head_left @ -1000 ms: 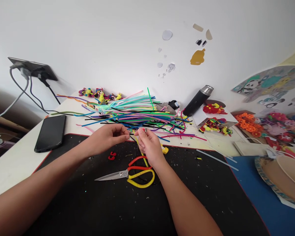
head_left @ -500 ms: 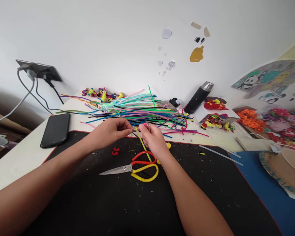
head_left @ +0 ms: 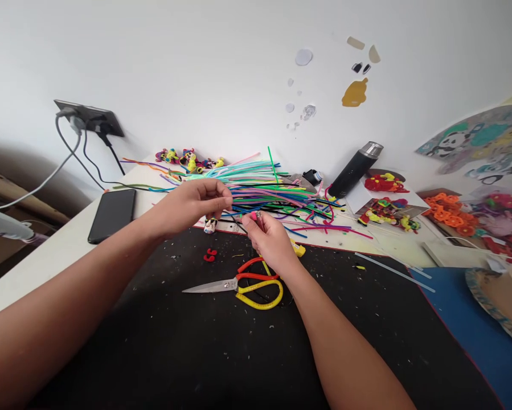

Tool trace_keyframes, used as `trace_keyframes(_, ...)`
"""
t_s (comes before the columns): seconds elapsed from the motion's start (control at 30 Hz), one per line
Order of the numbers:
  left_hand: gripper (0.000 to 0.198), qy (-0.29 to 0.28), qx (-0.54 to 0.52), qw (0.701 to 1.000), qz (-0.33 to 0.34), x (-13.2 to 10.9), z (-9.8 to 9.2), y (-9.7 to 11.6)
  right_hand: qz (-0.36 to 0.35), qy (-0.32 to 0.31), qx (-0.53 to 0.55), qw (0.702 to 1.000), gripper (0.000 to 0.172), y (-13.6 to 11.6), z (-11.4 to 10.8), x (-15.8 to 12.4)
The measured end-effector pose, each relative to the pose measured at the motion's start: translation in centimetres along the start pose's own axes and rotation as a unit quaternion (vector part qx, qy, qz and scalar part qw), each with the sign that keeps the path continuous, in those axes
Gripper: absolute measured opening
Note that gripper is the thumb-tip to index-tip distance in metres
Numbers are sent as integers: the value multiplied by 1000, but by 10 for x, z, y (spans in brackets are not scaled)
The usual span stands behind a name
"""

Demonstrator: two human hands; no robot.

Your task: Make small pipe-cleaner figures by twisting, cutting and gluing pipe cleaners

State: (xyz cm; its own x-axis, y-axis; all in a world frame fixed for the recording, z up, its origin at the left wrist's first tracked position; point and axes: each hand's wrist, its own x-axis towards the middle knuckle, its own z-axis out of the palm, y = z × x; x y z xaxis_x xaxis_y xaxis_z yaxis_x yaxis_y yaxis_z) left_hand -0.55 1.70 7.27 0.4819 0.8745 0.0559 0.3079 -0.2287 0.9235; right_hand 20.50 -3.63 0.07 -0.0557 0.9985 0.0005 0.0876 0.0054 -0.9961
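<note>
My left hand (head_left: 202, 205) is raised over the mat's back edge, thumb and forefinger pinched together at a thin dark strand. Close by on its right, my right hand (head_left: 266, 236) is closed around a small pink piece (head_left: 253, 216), with a dark stem running from it toward the left fingers. Most of the piece is hidden by the fingers. Below the hands, scissors (head_left: 238, 285) with one red and one yellow handle lie on the black mat (head_left: 187, 347). Two small red curled pieces (head_left: 210, 255) rest left of the scissors. Behind the hands is a pile of colourful pipe cleaners (head_left: 264, 191).
A phone (head_left: 112, 215) lies at the left. Small figures (head_left: 189, 159) stand by the wall. At the right are a black flask (head_left: 355, 169), more figures (head_left: 388, 213), orange flowers (head_left: 446, 210) and a round container (head_left: 495, 302). A yellow item (head_left: 298, 248) sits beside my right wrist.
My left hand has risen slightly and moved away from the right fingers. The whole view has shifted, and a small white figure now shows below my left hand.
</note>
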Motion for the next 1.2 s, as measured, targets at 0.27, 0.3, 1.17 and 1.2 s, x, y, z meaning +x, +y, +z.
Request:
trace_keyframes(0.27, 37, -84, 49, 995, 18, -5, 17, 2, -54, -26, -96, 994, 30, -10, 3, -6)
trace_keyframes(0.3, 36, -96, 48, 994, 20, -5, 18, 2, -56, -29, -90, 994, 32, -10, 3, -6)
trace_keyframes(1.17, 26, -69, -11, 997, 29, -6, 31, -11, -60, -82, 44, 994, 49, -3, 15, -7)
trace_keyframes(1.2, 26, -71, -10, 997, 27, -5, 31, -12, -60, -87, 41, 994, 50, -2, 15, -7)
